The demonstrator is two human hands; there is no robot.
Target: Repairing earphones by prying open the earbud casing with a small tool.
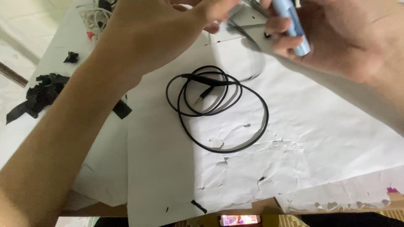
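The right hand is clamped on a pale blue cylinder, its long axis tilted down-right; the left hand reaches beside it, fingers loosely apart, empty; a coiled black cable lies below both on white paper.

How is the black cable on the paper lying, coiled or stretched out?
Coiled. The black cable lies in several loose overlapping loops on the white paper, its metal plug resting inside the loops, untouched by either hand.

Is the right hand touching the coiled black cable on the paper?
Apart. The head view shows the right hand raised at the top right, gripping a light blue tube, with bare white paper between it and the black cable.
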